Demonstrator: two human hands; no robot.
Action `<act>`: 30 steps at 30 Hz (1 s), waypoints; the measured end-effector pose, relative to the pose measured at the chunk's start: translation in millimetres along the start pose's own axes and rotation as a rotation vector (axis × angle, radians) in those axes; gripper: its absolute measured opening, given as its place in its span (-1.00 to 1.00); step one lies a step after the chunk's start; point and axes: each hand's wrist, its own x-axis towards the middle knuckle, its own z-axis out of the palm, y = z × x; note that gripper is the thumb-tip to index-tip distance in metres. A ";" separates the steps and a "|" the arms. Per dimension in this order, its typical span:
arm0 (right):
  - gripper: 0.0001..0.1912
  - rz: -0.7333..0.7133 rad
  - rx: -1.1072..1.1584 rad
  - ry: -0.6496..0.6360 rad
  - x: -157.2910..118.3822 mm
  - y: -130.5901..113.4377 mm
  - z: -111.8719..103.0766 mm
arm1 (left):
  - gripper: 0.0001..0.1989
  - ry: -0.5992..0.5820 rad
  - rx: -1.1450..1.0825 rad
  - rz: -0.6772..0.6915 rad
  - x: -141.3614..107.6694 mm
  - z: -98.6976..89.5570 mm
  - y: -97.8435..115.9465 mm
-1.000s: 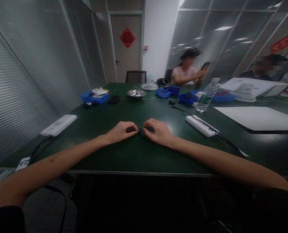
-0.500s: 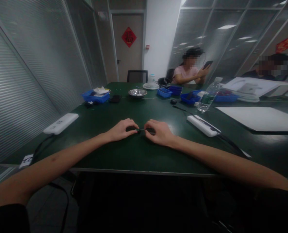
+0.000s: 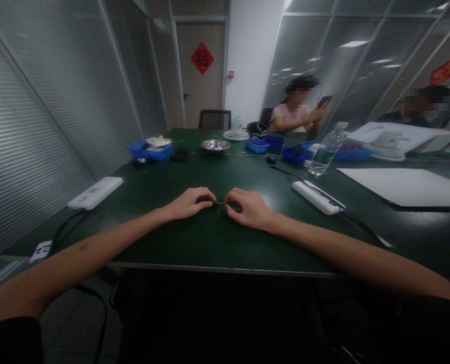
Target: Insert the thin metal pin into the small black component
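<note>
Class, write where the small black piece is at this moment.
In the head view, the small black piece is near the centre, at the left hand, with the right hand close by on its right, over the green table.

The small part (image 3: pixel 214 204) is black, the table (image 3: pixel 209 242) dark green.

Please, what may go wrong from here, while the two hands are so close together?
The small dark piece pinched by the left hand might slip, and it could be hard to spot on the dark green table. The thin piece between it and the right hand may bend or slip if strained. The water bottle stands near a white power strip; if knocked over, it might fall there.
</note>
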 end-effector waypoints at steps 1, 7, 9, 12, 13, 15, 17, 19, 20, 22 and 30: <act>-0.82 -0.006 -0.003 0.003 -0.2 -0.4 -0.5 | -0.80 -0.006 -0.017 -0.007 0.2 -0.6 -0.3; -0.82 -0.040 -0.023 -0.010 -1.5 -2.5 -1.8 | -0.80 -0.016 -0.053 -0.013 0.2 -1.9 -1.3; -0.82 -0.049 -0.035 -0.002 -1.8 -2.3 -0.9 | -0.79 -0.017 -0.057 0.014 -0.3 -0.7 0.2; -0.81 -0.078 -0.042 0.000 -1.8 -1.6 0.7 | -0.79 -0.019 -0.066 0.049 -0.6 1.4 2.5; -0.81 -0.092 -0.038 -0.004 -1.8 -1.3 1.0 | -0.79 -0.018 -0.067 0.053 -0.5 1.8 2.9; -0.82 -0.118 -0.027 -0.015 -1.7 -0.7 1.2 | -0.79 -0.019 -0.064 0.053 -0.2 2.2 3.3; -0.81 -0.132 -0.018 -0.019 -1.7 -0.2 1.0 | -0.79 -0.024 -0.056 0.051 0.0 2.3 3.4; -0.80 -0.142 -0.010 -0.021 -1.5 0.2 1.0 | -0.79 -0.022 -0.046 0.053 0.1 2.7 3.7; -0.79 -0.152 -0.004 -0.026 -1.3 0.4 1.2 | -0.79 -0.018 -0.039 0.057 0.1 3.2 4.0; -0.78 -0.173 0.012 -0.037 -0.7 0.8 1.9 | -0.79 -0.009 -0.024 0.071 0.3 4.7 5.1; -0.77 -0.157 0.059 -0.039 -0.6 0.6 3.5 | -0.77 -0.005 -0.004 0.055 1.5 6.3 7.7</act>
